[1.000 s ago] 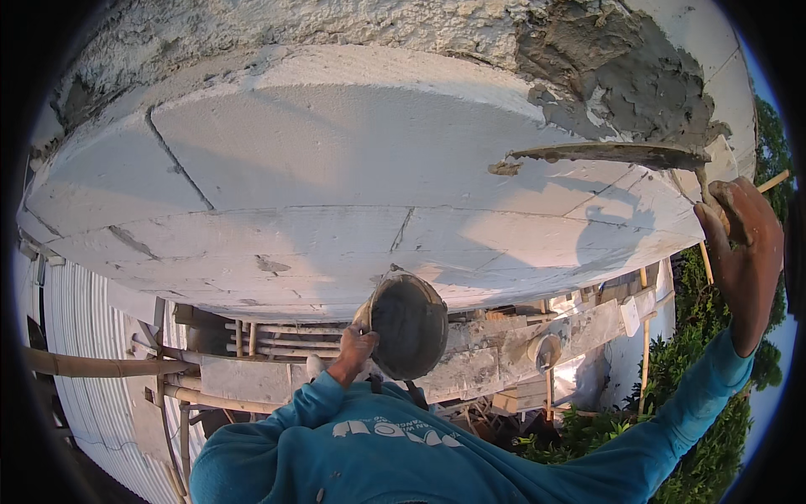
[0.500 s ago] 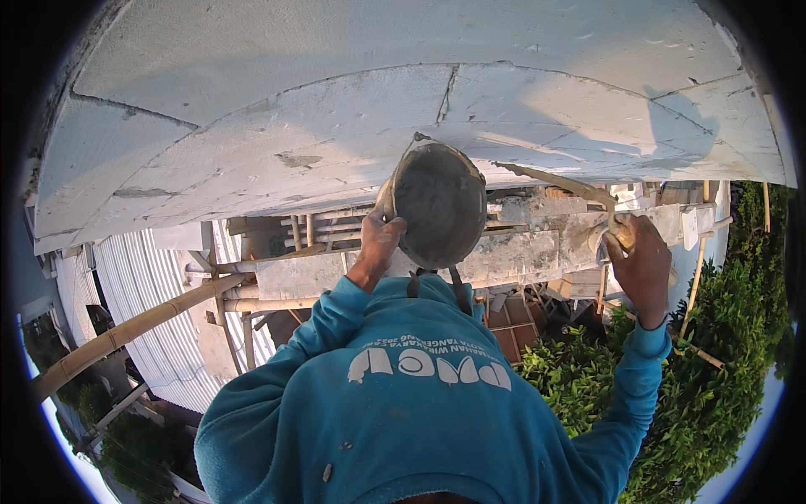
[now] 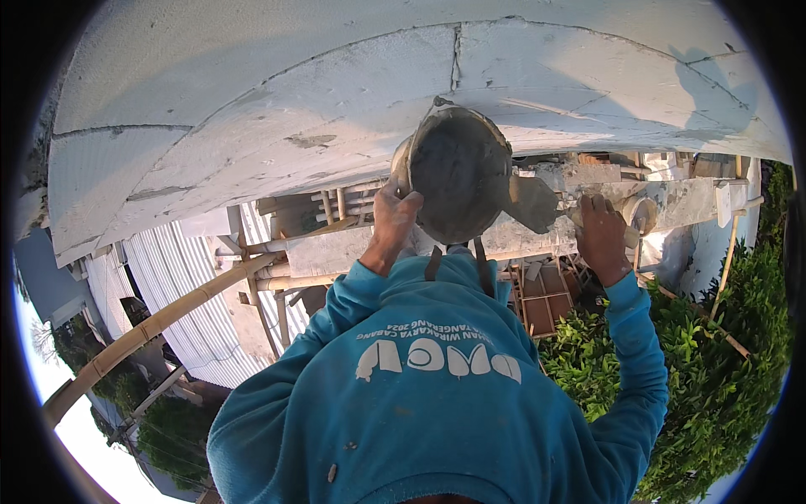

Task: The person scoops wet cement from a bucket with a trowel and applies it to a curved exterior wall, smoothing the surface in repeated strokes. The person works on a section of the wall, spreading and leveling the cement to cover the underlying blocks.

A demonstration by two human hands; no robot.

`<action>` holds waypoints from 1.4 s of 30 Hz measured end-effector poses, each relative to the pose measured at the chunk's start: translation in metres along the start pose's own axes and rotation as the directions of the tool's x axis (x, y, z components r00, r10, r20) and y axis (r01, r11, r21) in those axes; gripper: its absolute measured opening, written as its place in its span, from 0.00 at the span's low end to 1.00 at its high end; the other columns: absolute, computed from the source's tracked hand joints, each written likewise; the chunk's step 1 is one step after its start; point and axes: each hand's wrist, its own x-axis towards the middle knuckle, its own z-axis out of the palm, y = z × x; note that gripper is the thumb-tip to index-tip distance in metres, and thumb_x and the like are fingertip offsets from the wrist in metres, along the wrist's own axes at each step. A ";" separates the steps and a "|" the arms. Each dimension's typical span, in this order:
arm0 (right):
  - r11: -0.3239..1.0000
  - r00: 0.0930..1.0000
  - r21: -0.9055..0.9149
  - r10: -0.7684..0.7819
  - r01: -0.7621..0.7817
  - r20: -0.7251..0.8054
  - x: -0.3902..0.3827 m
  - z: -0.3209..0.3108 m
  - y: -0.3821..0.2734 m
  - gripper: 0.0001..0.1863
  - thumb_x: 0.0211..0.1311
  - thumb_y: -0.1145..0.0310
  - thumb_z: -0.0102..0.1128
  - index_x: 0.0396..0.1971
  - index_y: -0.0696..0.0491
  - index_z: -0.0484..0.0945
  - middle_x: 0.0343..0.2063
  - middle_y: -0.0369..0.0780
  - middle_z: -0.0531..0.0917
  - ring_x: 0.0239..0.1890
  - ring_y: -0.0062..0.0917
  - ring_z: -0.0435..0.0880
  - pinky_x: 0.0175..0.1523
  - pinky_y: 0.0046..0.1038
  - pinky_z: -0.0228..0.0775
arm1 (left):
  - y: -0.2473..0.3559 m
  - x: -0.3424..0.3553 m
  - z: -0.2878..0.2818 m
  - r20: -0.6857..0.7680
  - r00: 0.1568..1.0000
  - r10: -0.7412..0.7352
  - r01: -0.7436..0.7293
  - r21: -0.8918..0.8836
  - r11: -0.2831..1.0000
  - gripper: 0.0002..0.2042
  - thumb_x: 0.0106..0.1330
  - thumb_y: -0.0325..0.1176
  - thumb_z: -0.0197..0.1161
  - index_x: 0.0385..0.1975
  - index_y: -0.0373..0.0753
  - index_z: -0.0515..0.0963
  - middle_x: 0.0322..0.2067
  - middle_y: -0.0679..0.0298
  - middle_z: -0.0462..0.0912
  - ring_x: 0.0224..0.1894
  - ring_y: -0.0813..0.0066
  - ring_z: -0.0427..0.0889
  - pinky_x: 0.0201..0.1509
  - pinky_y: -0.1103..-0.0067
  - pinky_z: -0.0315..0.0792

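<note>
A bucket (image 3: 404, 161) of wet grey mortar (image 3: 457, 172) hangs tilted in front of my chest, close to the block wall. My left hand (image 3: 393, 218) grips its left side, thumb at the rim. My right hand (image 3: 603, 239) is closed around the handle of a trowel (image 3: 535, 205). The trowel's blade points left and reaches the bucket's right rim; its tip overlaps the mortar there. The wall of pale blocks (image 3: 336, 92) has grey mortar joints and a few smears of mortar.
Below runs a scaffold walkway of mortar-stained boards (image 3: 588, 210). A pale round container (image 3: 641, 215) stands on it beyond my right hand. At left a bamboo pole (image 3: 159, 323) slants past a corrugated metal roof (image 3: 189, 294). Green foliage (image 3: 714, 403) fills the lower right.
My right hand has brought the trowel down from the wall face to the bucket's right rim, turning its blade. The view has shifted, with the bucket now slightly higher and further right.
</note>
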 end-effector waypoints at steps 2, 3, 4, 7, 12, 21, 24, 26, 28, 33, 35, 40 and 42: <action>0.999 0.999 -0.031 0.030 -0.029 0.017 0.001 0.005 0.001 0.17 0.50 0.75 0.59 0.43 0.56 0.72 0.33 0.44 0.78 0.36 0.39 0.81 0.36 0.40 0.74 | 0.002 0.000 -0.001 0.009 1.000 0.016 -0.017 0.071 0.997 0.16 0.51 0.22 0.56 0.42 0.28 0.76 0.26 0.67 0.78 0.25 0.83 0.72 0.29 0.84 0.67; 0.999 0.999 -0.015 0.042 -0.042 0.030 -0.001 0.013 0.000 0.14 0.53 0.75 0.55 0.42 0.57 0.73 0.32 0.44 0.78 0.36 0.39 0.81 0.36 0.39 0.74 | 0.007 -0.001 -0.001 0.016 1.000 0.025 -0.027 0.106 0.994 0.16 0.51 0.22 0.56 0.42 0.28 0.76 0.26 0.67 0.78 0.25 0.83 0.72 0.29 0.85 0.67; 1.000 0.998 0.008 0.030 -0.030 0.047 0.000 0.023 -0.004 0.14 0.53 0.75 0.55 0.42 0.56 0.73 0.32 0.44 0.78 0.35 0.38 0.82 0.36 0.39 0.74 | 0.011 -0.002 0.001 0.032 0.999 0.031 -0.033 0.043 0.999 0.16 0.51 0.22 0.56 0.42 0.29 0.76 0.26 0.68 0.78 0.25 0.83 0.71 0.29 0.84 0.66; 0.993 0.995 0.120 -0.017 0.005 0.099 -0.004 0.063 -0.033 0.13 0.55 0.72 0.56 0.42 0.56 0.73 0.31 0.44 0.79 0.34 0.38 0.83 0.36 0.38 0.75 | 0.015 -0.007 0.009 0.053 0.997 0.063 -0.062 -0.033 0.998 0.13 0.52 0.24 0.56 0.38 0.30 0.76 0.23 0.69 0.76 0.23 0.84 0.69 0.26 0.83 0.65; 0.837 0.978 0.523 0.066 -0.162 0.198 -0.015 0.086 -0.104 0.17 0.53 0.65 0.63 0.41 0.57 0.74 0.29 0.47 0.80 0.33 0.42 0.83 0.36 0.41 0.75 | 0.036 -0.014 0.018 0.078 0.997 0.029 -0.038 0.118 0.992 0.07 0.52 0.25 0.58 0.29 0.30 0.77 0.18 0.69 0.73 0.21 0.84 0.67 0.23 0.81 0.64; 0.556 0.910 0.730 0.343 -0.397 0.234 -0.008 0.094 -0.162 0.24 0.54 0.60 0.66 0.47 0.58 0.75 0.36 0.48 0.83 0.39 0.43 0.83 0.41 0.40 0.75 | 0.024 -0.004 0.012 0.092 0.995 -0.032 0.028 0.044 0.999 0.10 0.51 0.25 0.58 0.34 0.32 0.78 0.22 0.70 0.74 0.22 0.86 0.68 0.24 0.84 0.63; 0.524 0.893 0.789 0.445 -0.319 0.065 -0.021 0.107 -0.176 0.26 0.52 0.57 0.68 0.44 0.62 0.76 0.34 0.51 0.83 0.37 0.45 0.83 0.42 0.39 0.75 | 0.027 -0.003 0.011 0.102 0.995 -0.002 -0.005 0.065 0.998 0.13 0.52 0.23 0.56 0.39 0.32 0.78 0.28 0.67 0.79 0.26 0.84 0.72 0.29 0.84 0.67; 0.512 0.891 0.800 0.450 -0.314 0.062 -0.027 0.106 -0.169 0.25 0.53 0.57 0.68 0.44 0.61 0.77 0.34 0.51 0.83 0.37 0.45 0.83 0.41 0.39 0.75 | 0.020 0.006 0.009 0.099 0.995 -0.001 0.000 0.009 1.000 0.16 0.52 0.21 0.55 0.42 0.31 0.78 0.31 0.65 0.80 0.29 0.83 0.74 0.33 0.84 0.68; 0.496 0.894 0.816 0.445 -0.298 0.056 -0.035 0.099 -0.159 0.23 0.53 0.59 0.68 0.43 0.60 0.77 0.33 0.50 0.83 0.36 0.44 0.83 0.40 0.38 0.75 | 0.017 0.009 0.004 0.111 0.994 -0.019 0.028 -0.080 0.996 0.17 0.53 0.20 0.55 0.45 0.32 0.78 0.32 0.65 0.81 0.30 0.82 0.75 0.35 0.84 0.70; 0.486 0.904 0.835 0.427 -0.257 0.030 -0.034 0.048 -0.109 0.21 0.49 0.62 0.71 0.40 0.59 0.77 0.31 0.48 0.83 0.34 0.44 0.83 0.38 0.37 0.75 | 0.015 0.012 0.011 0.105 0.994 -0.006 0.026 -0.194 0.981 0.18 0.53 0.19 0.55 0.46 0.33 0.77 0.32 0.67 0.81 0.31 0.81 0.76 0.37 0.83 0.71; 0.511 0.918 0.829 0.396 -0.229 0.009 -0.032 0.028 -0.083 0.23 0.46 0.63 0.74 0.39 0.60 0.77 0.30 0.50 0.83 0.34 0.44 0.84 0.38 0.37 0.75 | 0.021 0.010 0.017 0.100 0.995 -0.014 0.040 -0.266 0.963 0.18 0.52 0.20 0.56 0.46 0.31 0.77 0.30 0.67 0.80 0.28 0.81 0.75 0.33 0.83 0.69; 0.602 0.933 0.798 0.293 -0.011 -0.208 -0.024 -0.074 -0.027 0.28 0.43 0.65 0.75 0.44 0.64 0.75 0.34 0.52 0.83 0.38 0.43 0.84 0.43 0.37 0.76 | 0.003 0.014 0.025 0.077 0.996 -0.052 0.074 -0.324 0.943 0.17 0.49 0.19 0.59 0.42 0.30 0.79 0.27 0.65 0.80 0.25 0.80 0.75 0.29 0.82 0.68; 0.725 0.921 0.688 0.266 0.003 -0.284 -0.022 -0.118 -0.002 0.31 0.42 0.64 0.75 0.45 0.65 0.74 0.35 0.51 0.82 0.40 0.42 0.83 0.46 0.39 0.74 | -0.008 0.018 0.031 0.034 0.999 -0.025 0.035 -0.353 0.935 0.16 0.49 0.20 0.60 0.41 0.30 0.79 0.25 0.65 0.80 0.24 0.80 0.74 0.27 0.82 0.68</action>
